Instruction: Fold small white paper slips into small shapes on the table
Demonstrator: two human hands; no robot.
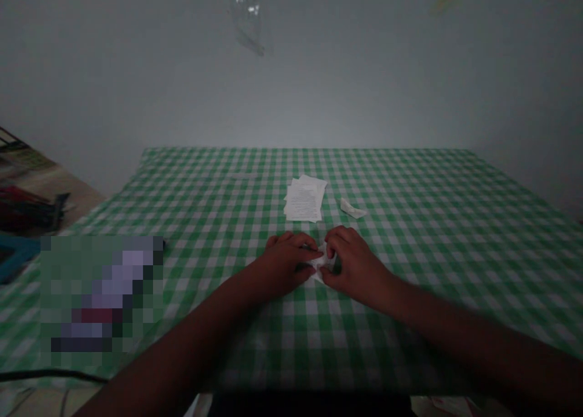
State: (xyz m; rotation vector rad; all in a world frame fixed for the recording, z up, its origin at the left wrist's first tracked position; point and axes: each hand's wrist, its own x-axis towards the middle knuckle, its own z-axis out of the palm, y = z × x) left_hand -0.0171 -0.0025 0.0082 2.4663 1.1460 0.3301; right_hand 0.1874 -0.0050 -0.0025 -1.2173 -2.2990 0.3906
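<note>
Both hands meet over the table, with a small piece of white paper (322,260) between them. The thumb and fingers of my left hand (291,260) pinch its left side. On its right side, the curled fingers and thumb of my right hand (347,258) grip it. The paper looks creased or partly folded, and the fingers cover much of it. Just beyond the hands lies a loose stack of printed paper sheets (304,200). To the right of that stack rests a narrow folded strip of paper (352,209).
A green and white checked tablecloth (432,223) covers the table, which reaches a pale wall (364,71). At the left, a pixelated patch hides an elongated object (113,283). A black cable (54,374) runs along the near left edge. Clear plastic (246,16) hangs on the wall.
</note>
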